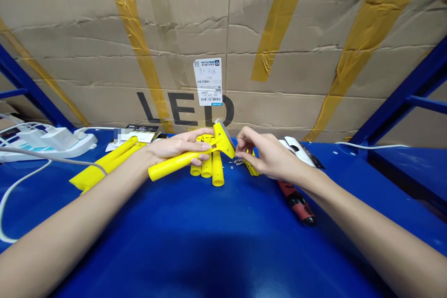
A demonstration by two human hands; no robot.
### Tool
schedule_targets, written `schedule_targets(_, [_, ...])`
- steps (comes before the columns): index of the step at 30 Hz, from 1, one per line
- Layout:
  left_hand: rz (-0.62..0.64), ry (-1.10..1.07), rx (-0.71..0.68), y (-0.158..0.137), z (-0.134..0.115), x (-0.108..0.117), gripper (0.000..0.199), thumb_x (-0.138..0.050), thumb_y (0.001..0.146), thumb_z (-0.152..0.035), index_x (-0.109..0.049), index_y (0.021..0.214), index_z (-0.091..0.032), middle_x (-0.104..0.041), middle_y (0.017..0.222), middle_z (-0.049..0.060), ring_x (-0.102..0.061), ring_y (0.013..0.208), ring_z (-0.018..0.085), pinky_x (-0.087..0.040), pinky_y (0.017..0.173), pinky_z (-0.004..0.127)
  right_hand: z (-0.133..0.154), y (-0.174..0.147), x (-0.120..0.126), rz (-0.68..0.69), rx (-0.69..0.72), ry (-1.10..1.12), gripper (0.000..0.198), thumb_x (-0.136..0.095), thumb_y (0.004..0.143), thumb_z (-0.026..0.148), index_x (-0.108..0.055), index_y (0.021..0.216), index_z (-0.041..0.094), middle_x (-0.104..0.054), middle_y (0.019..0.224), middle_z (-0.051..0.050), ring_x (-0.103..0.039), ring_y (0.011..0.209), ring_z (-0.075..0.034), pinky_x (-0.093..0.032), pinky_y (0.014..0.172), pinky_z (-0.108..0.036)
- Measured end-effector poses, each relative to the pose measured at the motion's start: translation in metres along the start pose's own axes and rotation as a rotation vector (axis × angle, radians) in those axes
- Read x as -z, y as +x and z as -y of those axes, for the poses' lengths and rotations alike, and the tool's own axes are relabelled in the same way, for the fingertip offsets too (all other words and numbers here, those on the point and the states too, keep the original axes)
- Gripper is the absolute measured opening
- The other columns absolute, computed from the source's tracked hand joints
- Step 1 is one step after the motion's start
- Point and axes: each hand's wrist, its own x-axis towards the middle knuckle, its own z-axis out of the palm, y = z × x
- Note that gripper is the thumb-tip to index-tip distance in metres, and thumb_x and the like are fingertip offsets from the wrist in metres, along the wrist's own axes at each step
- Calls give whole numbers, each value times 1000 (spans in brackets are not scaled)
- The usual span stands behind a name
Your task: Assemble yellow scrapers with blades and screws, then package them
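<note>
My left hand point(176, 146) is closed around a yellow scraper point(174, 166), its round handle pointing down to the left and its wide head up to the right. A grey strip runs along the head's outer edge. Close to the head's lower corner, my right hand point(267, 153) is in a pinch; whatever lies between the fingertips is too small or hidden to make out. Small metal nuts and screws point(239, 162) lie on the blue surface between the hands. Several yellow tubular handles point(218, 174) rest beneath the left hand. Another yellow piece point(253, 167) is partly hidden behind the right fingers.
A red and black tool handle point(301, 207) lies under my right forearm, near a white and black item point(300, 151). More yellow scrapers point(101, 170) lie left, by a black and white package point(139, 134). A white power strip point(70, 144) trails cables. Behind stands a taped cardboard box point(195, 32).
</note>
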Motion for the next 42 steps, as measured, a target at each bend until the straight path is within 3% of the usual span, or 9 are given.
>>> schedule_targets(4, [13, -2, 2, 0, 1, -3, 47, -63, 92, -17, -43, 133, -24, -52, 78, -1, -46, 59, 8, -36, 55, 21, 1, 1, -7, -89, 30, -42, 18, -56, 91, 13, -42, 93, 23, -63, 88, -1, -58, 76, -15, -41, 69, -25])
schedule_targets(11, [9, 53, -2, -2, 4, -8, 40, -64, 92, -22, -44, 128, -22, -53, 74, -1, -48, 60, 9, -39, 59, 22, 0, -2, -14, -34, 129, -161, 11, -45, 97, 13, -43, 92, 22, -60, 87, -3, -56, 76, -16, -39, 68, -27])
schedule_targets(16, [28, 62, -36, -2, 4, -6, 39, -63, 93, -21, -46, 128, -21, -53, 77, 0, -47, 60, 8, -39, 58, 21, -4, -1, -11, -111, 168, -156, 9, -52, 96, 17, -46, 91, 21, -59, 88, -4, -54, 79, -17, -41, 71, -29])
schedule_targets(19, [35, 63, -28, -4, 5, -5, 44, -63, 93, -20, -44, 132, -22, -54, 77, 0, -49, 60, 9, -38, 57, 20, -6, 1, -6, -184, 95, -67, 23, -69, 89, 28, -48, 94, 21, -60, 93, -4, -54, 79, -16, -43, 71, -29])
schedule_targets(23, [22, 48, -36, -4, 5, -4, 49, -64, 92, -18, -42, 136, -23, -56, 79, 1, -51, 62, 10, -40, 58, 21, -8, 2, -4, -182, -116, 50, 41, -78, 80, 43, -50, 102, 21, -61, 91, -2, -56, 75, -16, -44, 67, -29])
schedule_targets(27, [-17, 28, -46, -1, 4, 4, 46, -65, 91, -17, -47, 133, -21, -56, 78, 1, -50, 61, 9, -41, 58, 21, -11, 1, -6, -248, -290, 144, 31, -62, 92, 50, -56, 90, 20, -62, 79, 0, -55, 69, -15, -42, 64, -29])
schedule_targets(30, [-90, -21, -79, 1, 3, 12, 40, -67, 89, -13, -52, 126, -19, -58, 82, 2, -52, 62, 8, -42, 57, 20, -10, 0, -10, -45, -202, -40, 24, -60, 94, 37, -64, 79, 18, -65, 79, -3, -58, 77, -18, -43, 72, -32])
schedule_targets(32, [-131, -72, -106, 2, 1, 15, 39, -67, 87, -8, -54, 122, -18, -60, 86, 4, -54, 63, 8, -42, 55, 19, -7, -1, -15, 109, -103, -182, 11, -65, 90, 26, -71, 85, 19, -68, 90, -6, -58, 91, -22, -43, 79, -35])
schedule_targets(42, [-167, -99, -124, -2, -4, 15, 36, -66, 87, -6, -56, 120, -17, -64, 89, 6, -56, 62, 8, -43, 51, 18, 11, -3, -27, 289, -72, -376, 29, -56, 93, 20, -76, 114, 24, -59, 108, -11, -53, 102, -26, -37, 72, -35])
